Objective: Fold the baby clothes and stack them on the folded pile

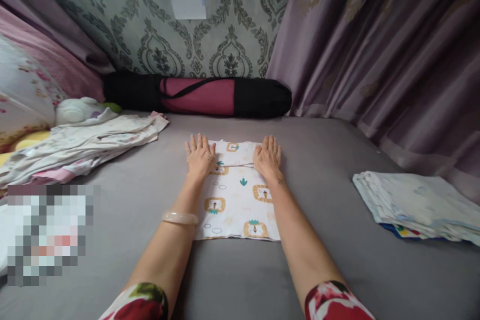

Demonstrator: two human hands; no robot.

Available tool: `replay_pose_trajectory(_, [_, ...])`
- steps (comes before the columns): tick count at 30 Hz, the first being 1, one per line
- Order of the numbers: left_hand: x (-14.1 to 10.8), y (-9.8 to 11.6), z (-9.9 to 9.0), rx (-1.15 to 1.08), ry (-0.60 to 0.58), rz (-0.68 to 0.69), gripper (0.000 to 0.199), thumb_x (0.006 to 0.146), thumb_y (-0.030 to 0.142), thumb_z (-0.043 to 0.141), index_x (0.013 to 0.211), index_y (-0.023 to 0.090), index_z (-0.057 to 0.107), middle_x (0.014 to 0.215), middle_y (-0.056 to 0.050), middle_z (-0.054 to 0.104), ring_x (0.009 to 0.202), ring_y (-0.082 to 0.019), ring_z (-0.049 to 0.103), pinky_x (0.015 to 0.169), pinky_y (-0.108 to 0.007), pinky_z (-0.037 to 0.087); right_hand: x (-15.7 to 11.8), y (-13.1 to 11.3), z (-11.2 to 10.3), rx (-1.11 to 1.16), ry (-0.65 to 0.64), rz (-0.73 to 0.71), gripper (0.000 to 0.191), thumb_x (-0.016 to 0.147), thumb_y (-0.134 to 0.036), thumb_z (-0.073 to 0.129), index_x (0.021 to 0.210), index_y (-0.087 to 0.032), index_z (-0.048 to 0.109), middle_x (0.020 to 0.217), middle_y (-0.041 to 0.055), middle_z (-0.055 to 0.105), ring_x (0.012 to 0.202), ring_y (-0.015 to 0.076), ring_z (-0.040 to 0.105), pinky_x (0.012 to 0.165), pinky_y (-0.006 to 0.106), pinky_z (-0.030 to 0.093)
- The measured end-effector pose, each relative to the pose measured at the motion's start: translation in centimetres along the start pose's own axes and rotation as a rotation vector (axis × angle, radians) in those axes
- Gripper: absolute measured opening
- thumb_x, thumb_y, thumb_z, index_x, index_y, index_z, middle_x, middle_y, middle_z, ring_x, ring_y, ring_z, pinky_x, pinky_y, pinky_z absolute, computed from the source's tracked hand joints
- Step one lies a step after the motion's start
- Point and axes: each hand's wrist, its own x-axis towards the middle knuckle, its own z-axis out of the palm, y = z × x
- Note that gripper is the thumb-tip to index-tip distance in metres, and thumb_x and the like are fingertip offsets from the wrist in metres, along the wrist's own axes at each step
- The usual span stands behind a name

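Our L hand (pixel 200 156) & R hand (pixel 268 157) spread wide, flat on lion-print cloth (pixel 240 205): 12 o'clock end folded, rest not; 3 o'clock stack (pixel 408 200) prob. done, 10 o'clock clothes (pixel 101 137) loose

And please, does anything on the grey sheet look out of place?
The pale garments at left look untidy, loosely heaped, unlike the folded stack at right. A pixelated patch below them hides what lies there. The lion-print cloth lies flat.

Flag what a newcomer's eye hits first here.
The white lion-print cloth, centre, on the grey sheet, far end folded over, left grip and right grip flat at either side of the fold. Next, the long black-and-magenta bag lying along the damask-patterned wall at the back.
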Motion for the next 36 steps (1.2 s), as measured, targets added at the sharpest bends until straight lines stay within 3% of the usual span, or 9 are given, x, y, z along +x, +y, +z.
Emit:
replay_pose_trajectory(5, [0.2,-0.9,0.4,-0.055,-0.129,-0.037,0.065,0.097,0.044,0.016,0.149,0.009,0.034,0.155,-0.014,0.031,0.146,-0.034,0.02,0.117,-0.055,0.017,0.0,1.1,0.7,-0.012,-0.042,0.036,0.06,0.098,-0.031,0.022,0.147,0.001,0.032,0.155,0.0184,0.03,0.144,0.0286,0.024,0.116,0.042,0.017])
replay_pose_trajectory(9, [0.3,-1.0,0.4,-0.071,-0.159,-0.051,0.067,0.097,0.046,0.015,0.15,0.009,0.031,0.157,-0.013,0.029,0.146,-0.035,0.019,0.117,-0.058,0.015,0.0,1.3,0.9,-0.019,-0.055,0.038,0.06,0.098,-0.031,0.023,0.148,0.001,0.031,0.156,0.018,0.029,0.144,0.0287,0.024,0.116,0.042,0.018])
replay_pose_trajectory(14, [0.3,-0.4,-0.4,-0.021,-0.085,-0.05,0.065,0.098,0.044,0.017,0.148,0.007,0.035,0.156,-0.017,0.03,0.146,-0.036,0.017,0.117,-0.059,0.013,-0.1,0.4,-0.4,-0.015,-0.025,0.031,0.059,0.098,-0.03,0.023,0.147,0.0,0.033,0.155,0.0188,0.029,0.144,0.0294,0.023,0.116,0.046,0.015])
replay_pose_trajectory(18, [0.1,1.2,-0.2,0.031,0.054,0.116,0.063,0.099,0.043,0.018,0.148,0.007,0.035,0.157,-0.016,0.028,0.148,-0.032,0.012,0.119,-0.054,0.008,-0.6,-1.4,-0.7,-0.01,0.067,-0.111,0.056,0.099,-0.03,0.024,0.15,-0.01,0.031,0.158,0.0145,0.025,0.146,0.0275,0.017,0.117,0.048,0.009])
replay_pose_trajectory(21, [-0.3,2.1,0.9,0.016,-0.047,0.22,0.065,0.099,0.047,0.019,0.149,0.01,0.034,0.156,-0.015,0.031,0.146,-0.032,0.02,0.119,-0.052,0.014,-1.1,-2.4,0.1,-0.003,0.0,-0.158,0.054,0.099,-0.034,0.025,0.149,-0.017,0.035,0.157,0.0117,0.028,0.145,0.0281,0.02,0.116,0.05,0.012])
replay_pose_trajectory(25, [-0.4,2.1,1.9,0.015,-0.097,0.219,0.064,0.098,0.05,0.022,0.15,0.013,0.034,0.155,-0.014,0.033,0.144,-0.033,0.025,0.117,-0.052,0.017,-1.3,-2.4,0.9,-0.01,-0.052,-0.147,0.054,0.1,-0.036,0.025,0.149,-0.017,0.036,0.157,0.0115,0.03,0.144,0.0295,0.021,0.115,0.052,0.012])
replay_pose_trajectory(30, [-0.7,2.3,0.8,0.016,-0.077,0.233,0.061,0.099,0.046,0.022,0.148,0.012,0.037,0.154,-0.015,0.034,0.145,-0.032,0.025,0.117,-0.052,0.016,-1.3,-2.6,0.4,0.0,-0.042,-0.143,0.054,0.1,-0.035,0.026,0.149,-0.015,0.037,0.157,0.0133,0.029,0.144,0.0296,0.022,0.115,0.052,0.011])
replay_pose_trajectory(33, [-1.1,3.0,0.3,0.016,-0.015,0.323,0.056,0.1,0.037,0.02,0.147,0.013,0.037,0.156,-0.012,0.032,0.147,-0.028,0.02,0.119,-0.052,0.011,-1.6,-3.5,0.3,0.004,-0.004,-0.231,0.053,0.1,-0.033,0.027,0.149,-0.016,0.037,0.158,0.0122,0.027,0.146,0.0271,0.019,0.116,0.05,0.007])
replay_pose_trajectory(36, [-1.3,3.3,0.5,0.0,-0.071,0.362,0.053,0.099,0.032,0.022,0.148,0.015,0.035,0.156,-0.01,0.031,0.146,-0.026,0.022,0.118,-0.05,0.015,-2.1,-4.4,0.7,0.018,-0.066,-0.324,0.052,0.099,-0.03,0.028,0.149,-0.018,0.036,0.158,0.0093,0.028,0.146,0.0245,0.019,0.117,0.047,0.008])
